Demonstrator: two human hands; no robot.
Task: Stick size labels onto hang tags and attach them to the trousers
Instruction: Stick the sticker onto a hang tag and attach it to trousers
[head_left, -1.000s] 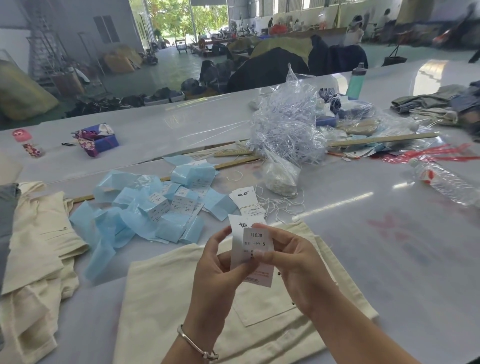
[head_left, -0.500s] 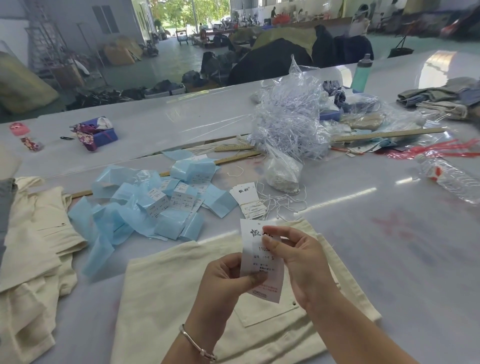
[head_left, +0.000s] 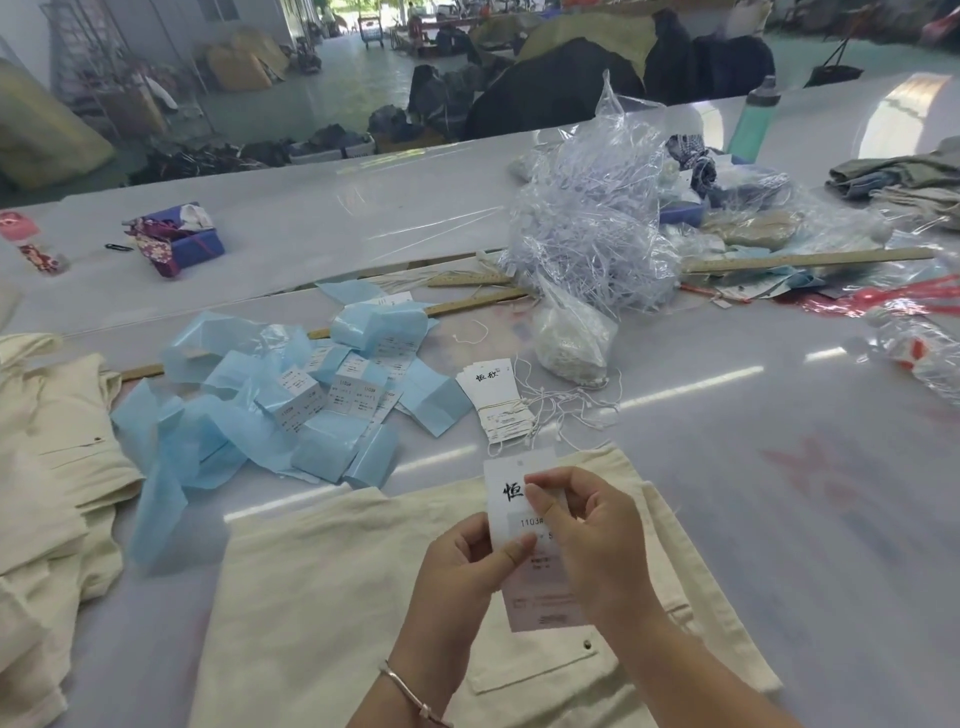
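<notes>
Low in the centre of the frame, both hands held a white rectangular paper hang tag (head_left: 511, 480) upright above the cream cotton trousers (head_left: 322, 597) spread on the glossy pale tabletop (head_left: 779, 493). The left hand (head_left: 457, 566), a silver bangle on its wrist, pinched the tag's left edge between thumb and curled fingers. The right hand (head_left: 587, 540) curled over the tag's front, thumb and forefinger pinching near the top. Bare tabletop lay open to the right of the trousers; to the left sat crumpled light-blue backing paper strips (head_left: 260, 415). The tag bore black brush characters, and a small white size label (head_left: 530, 522) printed "1103#" sat across its middle.
</notes>
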